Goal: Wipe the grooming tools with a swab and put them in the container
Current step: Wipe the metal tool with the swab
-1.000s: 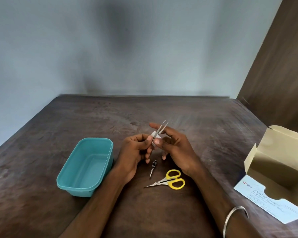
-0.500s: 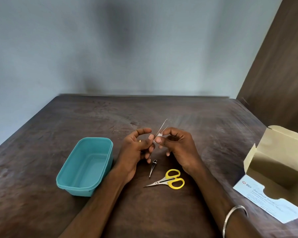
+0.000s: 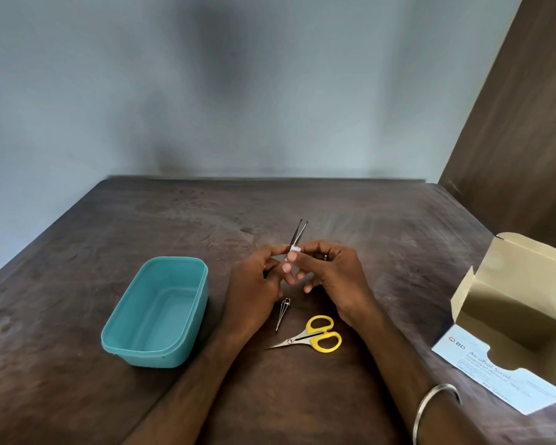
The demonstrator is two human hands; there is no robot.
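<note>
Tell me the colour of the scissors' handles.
Yellow: the scissors have yellow handle loops, clear in the head view.

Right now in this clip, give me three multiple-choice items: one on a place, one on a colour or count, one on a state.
1. Where do the scissors lie?
A. In the container
B. On the table, near the person's forearms
C. Inside the cardboard box

2. What colour is the container?
A. Teal
B. Red
C. White

3. What is the state of the tweezers?
A. Lying in the container
B. Lying flat on the table
C. Held up between both hands, white swab around them

Answers:
1. B: they rest on the bare table, right of the small metal tool.
2. A: its walls and rim are teal, and it holds nothing.
3. C: the left hand and right hand pinch them, tips pointing up.
</note>
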